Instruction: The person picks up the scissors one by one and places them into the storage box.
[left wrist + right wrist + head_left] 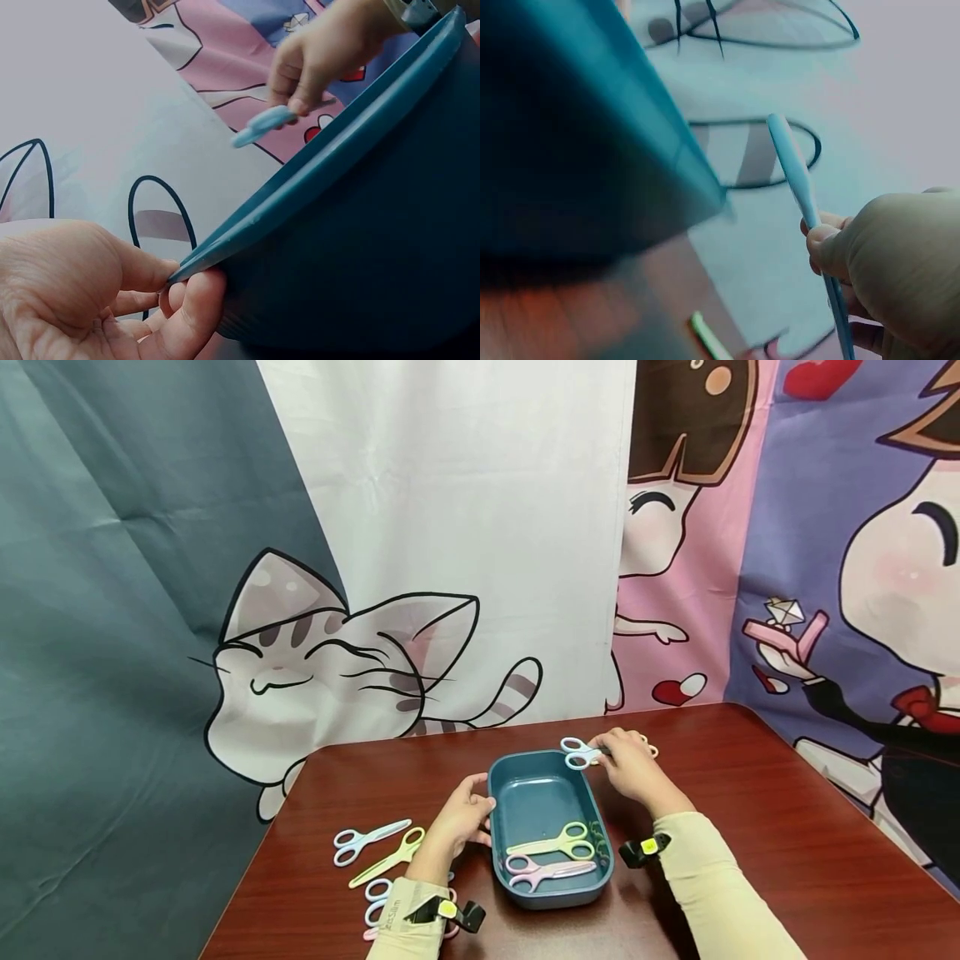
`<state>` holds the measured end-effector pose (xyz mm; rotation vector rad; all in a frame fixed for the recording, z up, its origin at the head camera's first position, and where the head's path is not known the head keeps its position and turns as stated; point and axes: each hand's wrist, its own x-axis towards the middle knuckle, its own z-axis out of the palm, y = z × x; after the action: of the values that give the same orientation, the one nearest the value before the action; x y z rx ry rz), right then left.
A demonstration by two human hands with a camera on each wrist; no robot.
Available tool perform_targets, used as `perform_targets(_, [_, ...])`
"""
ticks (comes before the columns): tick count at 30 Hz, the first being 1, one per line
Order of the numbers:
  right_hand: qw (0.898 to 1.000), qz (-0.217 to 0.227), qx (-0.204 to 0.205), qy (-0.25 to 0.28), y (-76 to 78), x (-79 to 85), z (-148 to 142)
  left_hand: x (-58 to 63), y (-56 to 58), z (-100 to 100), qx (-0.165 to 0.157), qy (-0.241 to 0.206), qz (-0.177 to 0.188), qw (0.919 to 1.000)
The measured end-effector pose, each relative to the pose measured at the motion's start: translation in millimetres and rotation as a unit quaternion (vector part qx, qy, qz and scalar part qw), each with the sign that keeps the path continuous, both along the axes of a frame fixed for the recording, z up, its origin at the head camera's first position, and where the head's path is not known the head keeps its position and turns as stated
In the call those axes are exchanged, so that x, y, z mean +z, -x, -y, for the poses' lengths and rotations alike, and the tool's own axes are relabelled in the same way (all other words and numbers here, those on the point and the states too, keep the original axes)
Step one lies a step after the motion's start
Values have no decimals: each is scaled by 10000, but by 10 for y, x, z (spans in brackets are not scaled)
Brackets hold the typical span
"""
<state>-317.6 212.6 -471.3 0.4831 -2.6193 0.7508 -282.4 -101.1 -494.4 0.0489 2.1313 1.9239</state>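
Observation:
My left hand [467, 814] pinches the left rim of a dark teal tub [501, 766] between thumb and fingers; the left wrist view shows this grip up close. Above the tub's far right corner, my right hand [630, 767] pinches light blue scissors [576, 753] near the blades, the handle loops pointing left. Seen edge-on, these blue scissors [795, 169] lie between thumb and fingers in the right wrist view. Inside the tub's near end lie yellow-green scissors [551, 843] and, nearer me, pink scissors [547, 870].
Left of the tub, blue scissors [367, 841] and yellow-green scissors [387, 862] lie on the reddish-brown table [300, 893]. More blue scissors [378, 888] sit partly under my left forearm, with pink pieces beside them. A pale yellow loop [652, 749] shows behind my right hand. A printed cloth [480, 527] hangs behind.

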Motion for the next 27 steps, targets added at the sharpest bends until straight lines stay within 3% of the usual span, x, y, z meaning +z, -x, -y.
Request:
perform_targets(6, [9985, 217, 295, -403, -13, 188, 341, 7, -10, 0, -39, 16, -37, 10000])
perform_targets(15, [9913, 576, 585, -1026, -29, 292, 743, 2, -1, -10, 22, 65, -23, 10000])
perform_targets(20, [9859, 1007, 605, -1196, 2, 291, 881, -2, 2, -10, 16, 51, -4, 10000])
perform_targets(27, [9780, 1381, 549, -1465, 43, 155, 1029, -4, 7, -11, 56, 76, 18, 10000])
